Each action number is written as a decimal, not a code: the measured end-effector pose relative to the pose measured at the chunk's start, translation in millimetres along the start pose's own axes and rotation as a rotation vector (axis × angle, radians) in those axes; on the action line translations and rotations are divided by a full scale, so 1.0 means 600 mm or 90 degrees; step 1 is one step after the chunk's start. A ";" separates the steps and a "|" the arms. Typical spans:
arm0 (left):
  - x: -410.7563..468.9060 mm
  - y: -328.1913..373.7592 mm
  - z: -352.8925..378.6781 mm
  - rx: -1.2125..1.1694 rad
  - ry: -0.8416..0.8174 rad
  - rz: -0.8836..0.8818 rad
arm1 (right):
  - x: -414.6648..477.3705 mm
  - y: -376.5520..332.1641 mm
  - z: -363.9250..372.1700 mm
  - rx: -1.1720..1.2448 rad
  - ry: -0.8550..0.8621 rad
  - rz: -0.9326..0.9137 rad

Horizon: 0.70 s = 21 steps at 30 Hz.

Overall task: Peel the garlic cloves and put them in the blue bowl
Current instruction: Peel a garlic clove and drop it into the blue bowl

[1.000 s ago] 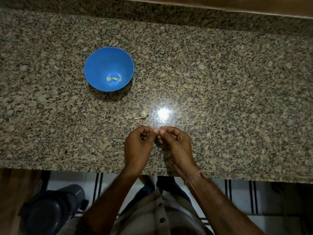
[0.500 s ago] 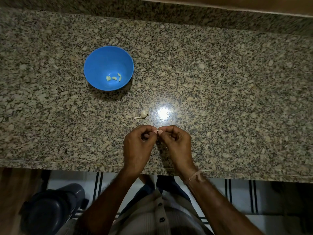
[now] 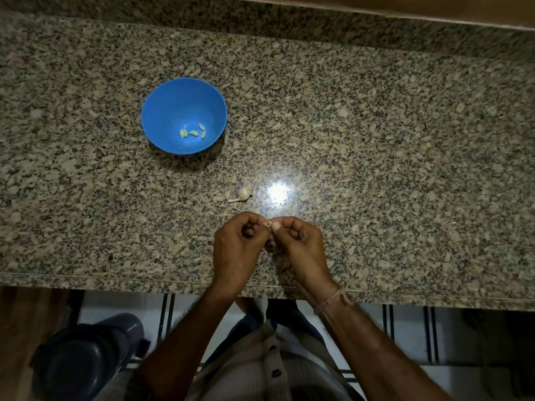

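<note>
- Being pinched between the fingertips of both hands, a small garlic clove (image 3: 269,223) is kept just above the granite countertop (image 3: 376,169), near its front edge.
- The left hand (image 3: 236,247) is curled, and the clove is gripped by its thumb and first finger.
- The right hand (image 3: 301,244) is curled in the same way, and the other side of the clove is pinched by its fingertips; the two hands are touching at the tips.
- How much skin is left on the clove cannot be told, because it is mostly hidden by the fingers.
- The blue bowl (image 3: 173,105) is placed upright on the countertop, well apart from the hands, further back and to the left.
- A few peeled cloves (image 3: 193,133) are seen lying at the bottom of the bowl.
- One garlic piece (image 3: 244,194) with a thin stem is left on the countertop between the bowl and the hands, just beside a bright light reflection (image 3: 278,193).
- A thread band (image 3: 333,299) is worn on the right wrist.
- A dark round container (image 3: 84,357) is seen on the floor, below the countertop edge, at the left.
</note>
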State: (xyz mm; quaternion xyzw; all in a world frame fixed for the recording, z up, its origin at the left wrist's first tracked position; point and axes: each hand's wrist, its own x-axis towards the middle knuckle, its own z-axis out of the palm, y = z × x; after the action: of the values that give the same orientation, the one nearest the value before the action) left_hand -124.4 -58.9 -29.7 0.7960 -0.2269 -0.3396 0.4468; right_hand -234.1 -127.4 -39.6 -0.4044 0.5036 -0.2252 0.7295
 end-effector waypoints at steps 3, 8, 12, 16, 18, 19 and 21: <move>-0.002 -0.002 0.000 -0.019 -0.006 -0.024 | 0.003 0.004 -0.002 0.013 0.016 0.019; -0.006 -0.001 -0.002 0.008 0.014 -0.006 | 0.003 0.002 -0.010 -0.088 0.001 -0.062; -0.002 -0.004 -0.002 0.013 0.012 -0.003 | 0.000 -0.006 -0.012 -0.145 -0.018 -0.127; -0.002 -0.008 0.002 -0.003 -0.005 0.001 | 0.003 -0.005 -0.015 -0.166 -0.004 -0.154; -0.003 -0.007 0.004 -0.014 -0.003 -0.002 | 0.002 -0.006 -0.015 -0.168 -0.006 -0.157; -0.003 -0.007 0.006 -0.024 -0.001 -0.008 | 0.002 -0.006 -0.016 -0.169 -0.008 -0.160; -0.004 -0.004 0.007 -0.046 0.004 -0.021 | 0.002 -0.004 -0.016 -0.168 -0.010 -0.163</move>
State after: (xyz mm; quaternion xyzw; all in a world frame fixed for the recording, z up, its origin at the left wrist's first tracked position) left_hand -129.2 -58.5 -32.6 0.7842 -0.1999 -0.3524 0.4700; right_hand -242.1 -133.4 -39.7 -0.5589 0.4673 -0.2449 0.6398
